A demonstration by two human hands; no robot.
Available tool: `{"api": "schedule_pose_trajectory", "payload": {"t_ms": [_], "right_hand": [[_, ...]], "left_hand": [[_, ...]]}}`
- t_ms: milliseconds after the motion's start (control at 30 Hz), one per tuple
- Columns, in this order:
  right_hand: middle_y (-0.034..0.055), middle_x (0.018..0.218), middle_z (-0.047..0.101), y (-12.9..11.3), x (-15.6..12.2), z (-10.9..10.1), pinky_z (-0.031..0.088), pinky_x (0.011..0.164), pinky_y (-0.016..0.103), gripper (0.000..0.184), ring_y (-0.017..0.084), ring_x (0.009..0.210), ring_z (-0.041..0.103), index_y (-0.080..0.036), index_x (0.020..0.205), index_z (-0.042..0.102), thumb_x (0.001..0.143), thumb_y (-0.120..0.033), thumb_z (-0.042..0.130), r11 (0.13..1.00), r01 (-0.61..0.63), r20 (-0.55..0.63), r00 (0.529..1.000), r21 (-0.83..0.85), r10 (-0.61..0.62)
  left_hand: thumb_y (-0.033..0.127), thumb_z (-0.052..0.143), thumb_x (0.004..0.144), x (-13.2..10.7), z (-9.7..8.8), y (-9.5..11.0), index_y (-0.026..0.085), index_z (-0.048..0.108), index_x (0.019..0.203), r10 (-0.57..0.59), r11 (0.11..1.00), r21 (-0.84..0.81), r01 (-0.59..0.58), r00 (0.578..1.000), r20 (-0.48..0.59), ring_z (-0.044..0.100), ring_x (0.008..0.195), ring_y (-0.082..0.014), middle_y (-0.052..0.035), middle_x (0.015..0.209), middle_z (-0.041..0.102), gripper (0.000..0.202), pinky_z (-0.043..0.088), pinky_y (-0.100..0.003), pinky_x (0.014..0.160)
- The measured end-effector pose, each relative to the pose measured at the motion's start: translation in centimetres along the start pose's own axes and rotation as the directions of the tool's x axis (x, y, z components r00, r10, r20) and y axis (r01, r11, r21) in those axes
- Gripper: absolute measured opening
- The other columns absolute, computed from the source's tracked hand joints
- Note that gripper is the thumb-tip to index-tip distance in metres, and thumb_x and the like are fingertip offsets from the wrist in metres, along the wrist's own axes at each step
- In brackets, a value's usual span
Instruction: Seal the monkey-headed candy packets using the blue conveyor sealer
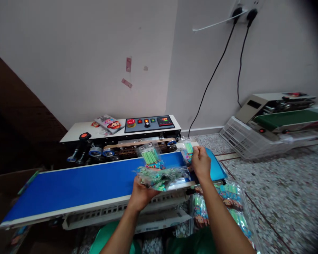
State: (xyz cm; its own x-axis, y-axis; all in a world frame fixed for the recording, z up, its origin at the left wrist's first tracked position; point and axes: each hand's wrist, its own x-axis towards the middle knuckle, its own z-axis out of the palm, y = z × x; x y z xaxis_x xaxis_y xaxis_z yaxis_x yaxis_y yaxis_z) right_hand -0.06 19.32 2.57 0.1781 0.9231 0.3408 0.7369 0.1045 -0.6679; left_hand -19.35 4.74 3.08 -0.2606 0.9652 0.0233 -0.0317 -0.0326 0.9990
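My left hand point(144, 194) is closed round a bunch of clear plastic packets point(161, 178) with green contents, held over the front edge of the blue conveyor belt point(76, 187). Pinched in my right hand point(201, 162) is a single packet point(188, 151) with green sticks inside and a printed lower part, at the right end of the belt. Another packet of green sticks point(150, 155) stands between my hands, its top at the rollers of the band sealing machine point(116, 132). What exactly the green sticks are, I cannot tell.
A control panel point(149, 123) with a red stop button tops the machine, beside a printed packet point(110, 123). Filled packets point(234, 201) lie in a clear bag on the speckled floor. At right, a second sealer point(281, 113) sits on a white crate point(234, 137). Cables point(214, 72) hang down the wall.
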Motion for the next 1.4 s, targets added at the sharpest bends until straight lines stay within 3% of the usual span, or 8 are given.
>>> {"api": "schedule_pose_trajectory", "payload": {"t_ms": [300, 500, 600, 700, 800, 1167, 1267, 1400], "right_hand": [[0.0111, 0.072, 0.065, -0.4, 0.7, 2.8, 0.029, 0.056, 0.028, 0.034, 0.019, 0.065, 0.058, -0.011, 0.101, 0.059, 0.093, -0.031, 0.031, 0.941, -0.006, 0.178, 0.982, -0.338, 0.07], [0.0127, 0.094, 0.066, -3.3, -0.8, 2.8, 0.041, 0.075, 0.031, 0.038, 0.021, 0.088, 0.06, -0.014, 0.106, 0.061, 0.092, -0.04, 0.037, 0.992, 0.123, 0.295, 0.947, 0.043, -0.13], [0.0079, 0.112, 0.064, -5.2, -2.0, 0.7, 0.041, 0.09, 0.032, 0.045, 0.02, 0.105, 0.056, -0.02, 0.114, 0.061, 0.088, -0.051, 0.041, 0.843, 0.019, 0.503, 0.795, 0.538, -0.339], [0.0049, 0.118, 0.062, -6.4, -2.9, -1.1, 0.038, 0.098, 0.033, 0.04, 0.02, 0.114, 0.052, -0.023, 0.111, 0.065, 0.084, -0.049, 0.051, 0.695, -0.134, 0.619, 0.595, 0.706, -0.514], [0.0044, 0.11, 0.066, -6.4, -3.2, -1.5, 0.042, 0.093, 0.035, 0.035, 0.021, 0.107, 0.056, -0.023, 0.105, 0.069, 0.08, -0.044, 0.06, 0.667, -0.204, 0.645, 0.558, 0.716, -0.522], [0.0002, 0.074, 0.068, -5.2, -3.6, -0.3, 0.048, 0.058, 0.03, 0.03, 0.017, 0.064, 0.061, -0.023, 0.09, 0.068, 0.076, -0.049, 0.06, 0.445, -0.39, 0.505, 0.846, 0.806, -0.173], [-0.0033, 0.061, 0.06, -3.5, -2.1, -0.7, 0.043, 0.049, 0.026, 0.035, 0.013, 0.049, 0.054, -0.022, 0.089, 0.06, 0.078, -0.055, 0.054, 0.546, -0.298, 0.349, 0.937, 0.783, 0.011], [-0.0033, 0.048, 0.05, 0.4, 0.1, -0.8, 0.036, 0.046, 0.025, 0.041, 0.014, 0.044, 0.048, -0.019, 0.084, 0.06, 0.081, -0.057, 0.045, 0.845, -0.209, 0.224, 0.968, 0.493, 0.109]], "left_hand": [[0.024, 0.084, 0.044, -0.3, 0.8, 1.9, 0.012, 0.068, 0.086, 0.014, 1.0, 0.002, -0.014, 0.999, 0.042, 0.067, 0.081, -0.0252, -0.0096, 0.086, 0.073, 0.046, 0.054, -0.035, 0.078], [0.024, 0.083, 0.045, -0.4, 0.5, 1.5, 0.012, 0.069, 0.086, -0.007, 0.998, 0.067, 0.003, 0.999, 0.052, 0.066, 0.075, -0.0229, -0.0062, 0.08, 0.072, 0.045, 0.054, -0.033, 0.072], [0.025, 0.082, 0.049, -0.3, 0.4, 1.4, 0.013, 0.069, 0.084, 0.023, 0.996, 0.085, -0.028, 0.998, 0.062, 0.066, 0.076, -0.0223, -0.0055, 0.08, 0.071, 0.039, 0.053, -0.033, 0.074], [0.024, 0.081, 0.051, -0.2, 0.3, 1.3, 0.013, 0.069, 0.083, 0.056, 0.994, 0.087, -0.063, 0.995, 0.081, 0.065, 0.076, -0.0212, -0.005, 0.081, 0.071, 0.036, 0.053, -0.032, 0.074], [0.023, 0.079, 0.054, -0.3, 0.4, 1.3, 0.013, 0.069, 0.084, 0.075, 0.993, 0.081, -0.083, 0.993, 0.096, 0.065, 0.075, -0.0209, -0.0038, 0.081, 0.071, 0.033, 0.052, -0.031, 0.075], [0.024, 0.078, 0.056, -0.1, 1.0, 1.8, 0.013, 0.069, 0.085, 0.023, 0.998, 0.061, -0.029, 0.995, 0.096, 0.066, 0.083, -0.0234, -0.0074, 0.088, 0.072, 0.033, 0.052, -0.034, 0.08], [0.024, 0.077, 0.056, -0.1, 0.6, 1.8, 0.012, 0.069, 0.088, 0.025, 0.998, 0.049, -0.03, 0.996, 0.083, 0.066, 0.084, -0.0235, -0.0082, 0.089, 0.072, 0.035, 0.051, -0.034, 0.081], [0.022, 0.078, 0.054, -0.1, 0.3, 1.5, 0.012, 0.07, 0.084, 0.042, 0.995, 0.086, -0.048, 0.996, 0.074, 0.066, 0.079, -0.0222, -0.0065, 0.083, 0.072, 0.033, 0.052, -0.031, 0.077]]}}
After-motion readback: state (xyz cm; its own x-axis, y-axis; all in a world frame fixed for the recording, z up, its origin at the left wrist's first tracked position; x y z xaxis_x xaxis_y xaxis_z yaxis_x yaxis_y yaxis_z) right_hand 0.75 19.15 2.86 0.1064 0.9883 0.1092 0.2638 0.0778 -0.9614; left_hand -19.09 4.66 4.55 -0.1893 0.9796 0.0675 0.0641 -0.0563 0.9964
